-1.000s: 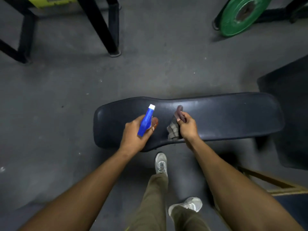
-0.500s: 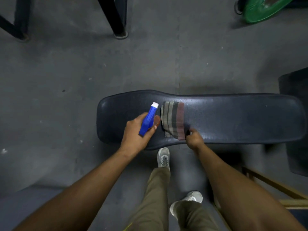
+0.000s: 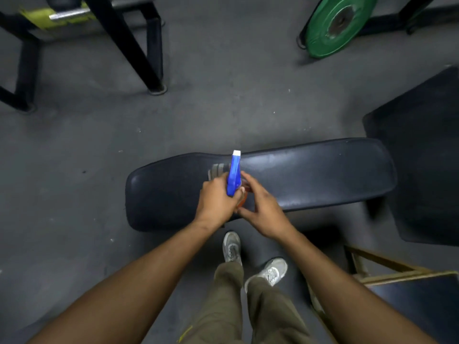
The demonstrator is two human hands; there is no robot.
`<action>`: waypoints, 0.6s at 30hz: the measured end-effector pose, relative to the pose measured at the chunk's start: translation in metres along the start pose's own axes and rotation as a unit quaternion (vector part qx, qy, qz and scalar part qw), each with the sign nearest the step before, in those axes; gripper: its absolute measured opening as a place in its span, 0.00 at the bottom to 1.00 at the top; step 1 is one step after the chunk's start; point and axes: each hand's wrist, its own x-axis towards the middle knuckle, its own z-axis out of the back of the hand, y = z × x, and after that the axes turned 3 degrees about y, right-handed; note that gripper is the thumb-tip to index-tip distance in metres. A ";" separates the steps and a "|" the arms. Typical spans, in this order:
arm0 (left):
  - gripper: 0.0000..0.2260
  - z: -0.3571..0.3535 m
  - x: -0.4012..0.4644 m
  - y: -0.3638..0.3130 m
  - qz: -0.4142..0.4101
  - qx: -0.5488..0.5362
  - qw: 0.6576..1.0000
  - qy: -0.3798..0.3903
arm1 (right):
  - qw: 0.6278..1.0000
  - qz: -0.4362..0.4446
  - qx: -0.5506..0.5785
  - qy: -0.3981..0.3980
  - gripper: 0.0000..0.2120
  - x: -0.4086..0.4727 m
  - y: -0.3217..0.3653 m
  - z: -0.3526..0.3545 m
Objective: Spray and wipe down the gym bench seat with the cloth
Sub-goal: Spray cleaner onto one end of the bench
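Note:
A dark padded gym bench seat (image 3: 310, 177) lies across the middle of the view. My left hand (image 3: 214, 201) grips a spray bottle (image 3: 234, 175) with a blue head and white nozzle pointing away from me, over the seat's middle. My right hand (image 3: 260, 204) has come up against the bottle's lower part, its fingers touching it beside my left hand. A striped cloth (image 3: 217, 170) lies on the seat behind my left hand, mostly hidden; only its far edge shows. No hand holds the cloth.
A green weight plate (image 3: 332, 23) leans at the back right. Black rack legs (image 3: 139, 53) stand at the back left. Another dark pad (image 3: 422, 155) sits at right, a metal-framed one (image 3: 409, 289) at lower right. My shoes (image 3: 232, 247) stand just under the seat's near edge.
My right hand laid the cloth flat on the seat, let go of it, then moved left onto the spray bottle. My left hand turned the bottle's nozzle more upright and forward.

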 end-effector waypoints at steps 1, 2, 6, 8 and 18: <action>0.11 -0.008 -0.004 -0.011 -0.006 -0.001 1.000 -0.001 | 1.000 0.012 -0.014 -0.018 0.43 -0.006 0.001 0.005; 0.11 -0.018 -0.008 -0.023 -0.016 0.003 1.000 0.001 | 0.998 0.014 -0.023 -0.048 0.43 -0.014 0.001 0.011; 0.09 -0.054 -0.031 -0.068 -0.073 0.027 0.997 0.025 | 0.989 0.000 0.027 -0.143 0.41 -0.052 -0.004 0.043; 0.10 -0.070 -0.045 -0.089 -0.085 0.018 0.996 0.031 | 0.987 0.018 0.035 -0.158 0.43 -0.073 -0.012 0.064; 0.13 -0.129 -0.090 -0.169 -0.193 -0.072 0.968 0.146 | 0.943 0.007 0.116 -0.310 0.38 -0.160 -0.059 0.147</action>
